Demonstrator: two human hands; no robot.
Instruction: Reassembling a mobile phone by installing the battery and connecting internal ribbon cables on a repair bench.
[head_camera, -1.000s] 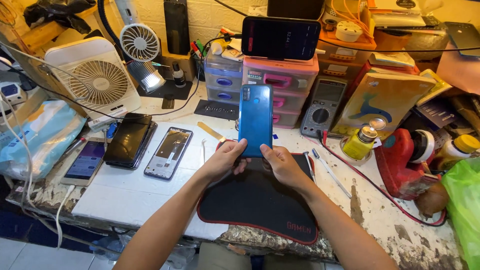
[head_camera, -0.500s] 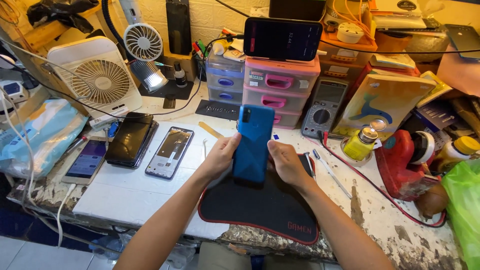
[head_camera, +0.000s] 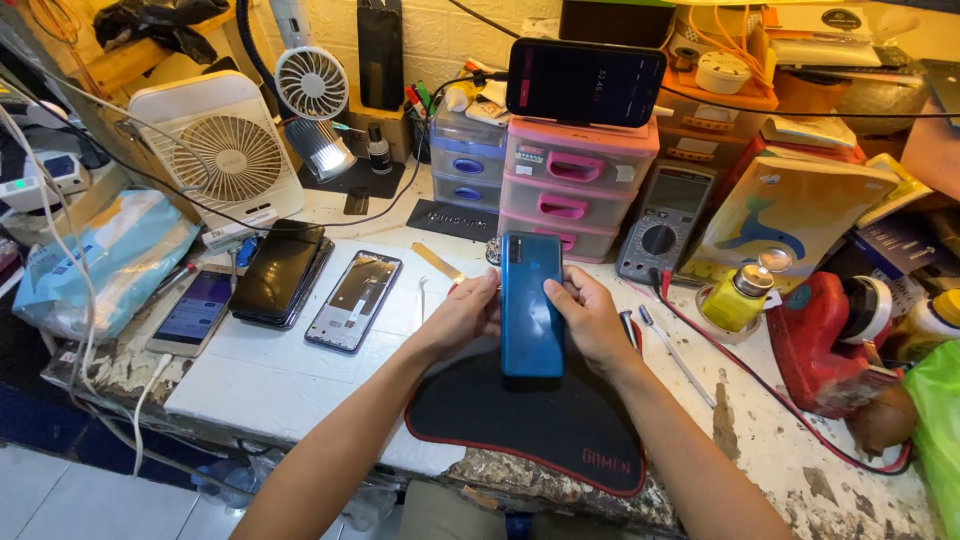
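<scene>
Cluttered with tools and phone parts, a white worktop (head_camera: 300, 370) with chipped edges is seen from above, backed by a pale wall. Near its front edge a black mat with red trim (head_camera: 530, 430) is laid, overhanging slightly.

A blue phone (head_camera: 531, 305) is held back side up, above the far part of the mat, its camera end pointed toward the rear of the worktop. It is gripped between both hands: the left hand (head_camera: 462, 315) is closed on its left long edge, with fingertips curled onto the upper part of that edge, and the right hand (head_camera: 590, 320) is closed on its right long edge, the thumb laid across the back cover. The phone thus lies between the two palms, touching both; whether its lower end rests on the mat cannot be told.

To the left of the hands an open phone frame (head_camera: 353, 300) is laid flat, with a dark phone stack (head_camera: 278, 273) just beside it and a lit phone (head_camera: 195, 308) nearer the left edge. Behind the blue phone a pink drawer unit (head_camera: 575, 190) is set, with a dark phone (head_camera: 585, 82) propped on top. A grey multimeter (head_camera: 663, 225) is stood to its right, a yellow bottle (head_camera: 738, 297) farther right, and a white fan (head_camera: 222, 155) toward the rear left corner.
</scene>
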